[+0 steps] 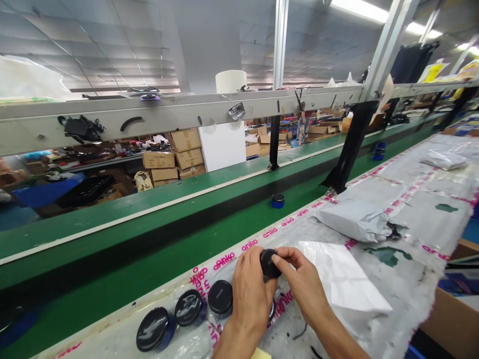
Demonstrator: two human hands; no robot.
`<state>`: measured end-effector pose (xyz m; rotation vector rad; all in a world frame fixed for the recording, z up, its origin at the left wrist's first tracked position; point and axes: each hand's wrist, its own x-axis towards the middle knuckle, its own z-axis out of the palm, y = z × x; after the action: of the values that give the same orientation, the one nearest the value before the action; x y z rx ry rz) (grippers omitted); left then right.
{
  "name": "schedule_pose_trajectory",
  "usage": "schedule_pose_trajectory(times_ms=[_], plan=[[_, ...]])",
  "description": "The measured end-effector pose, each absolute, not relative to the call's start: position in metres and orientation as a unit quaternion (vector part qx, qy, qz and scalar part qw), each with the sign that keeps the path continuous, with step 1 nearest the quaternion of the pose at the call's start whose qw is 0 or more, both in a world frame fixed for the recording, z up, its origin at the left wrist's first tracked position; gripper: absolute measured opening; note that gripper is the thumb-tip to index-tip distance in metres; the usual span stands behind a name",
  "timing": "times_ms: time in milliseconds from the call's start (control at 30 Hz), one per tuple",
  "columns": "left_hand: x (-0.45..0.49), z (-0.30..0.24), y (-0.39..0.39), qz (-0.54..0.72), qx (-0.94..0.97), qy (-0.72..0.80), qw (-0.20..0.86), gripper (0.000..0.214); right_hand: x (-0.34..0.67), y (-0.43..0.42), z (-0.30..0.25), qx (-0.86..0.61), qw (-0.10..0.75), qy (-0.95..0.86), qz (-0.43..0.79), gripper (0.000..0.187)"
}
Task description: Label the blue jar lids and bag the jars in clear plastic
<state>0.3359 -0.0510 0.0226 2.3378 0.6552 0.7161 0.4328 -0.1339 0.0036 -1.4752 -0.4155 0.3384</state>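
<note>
Both my hands are closed around a small round black-topped container [269, 263] just above the covered bench. My left hand [250, 284] wraps its near left side, fingers bent. My right hand [301, 276] presses its thumb on the black top, with the fingers around the far right edge. Left of my hands stand similar round pieces with shiny black tops and dark blue sides: one nearest [220, 297], a middle one [189, 307] and an outer one [154, 329]. Another round piece [272, 310] is mostly hidden behind my left hand.
Beyond the bench runs a green conveyor belt [239, 224] carrying a blue-and-black round piece [277, 201] and another farther right [379, 151]. White sheets [342, 279] and a grey plastic bag [354, 219] lie right of my hands. A metal post [354, 144] rises at the belt's edge.
</note>
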Motion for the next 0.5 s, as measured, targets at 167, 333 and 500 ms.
schedule_pose_trajectory(times_ms=[167,333,500], plan=[[0.339,0.027,-0.05,0.244,0.895,0.244,0.282,0.038,0.437,-0.133,0.002,-0.677,0.697,-0.19,0.144,0.036],[0.344,0.031,-0.049,0.213,0.908,0.24,0.269,0.039,0.44,-0.132,0.003,-0.707,0.667,-0.197,0.131,0.038],[0.355,0.038,-0.04,0.112,0.927,0.253,0.252,0.042,0.439,-0.141,0.001,-0.738,0.632,-0.227,0.067,0.041]])
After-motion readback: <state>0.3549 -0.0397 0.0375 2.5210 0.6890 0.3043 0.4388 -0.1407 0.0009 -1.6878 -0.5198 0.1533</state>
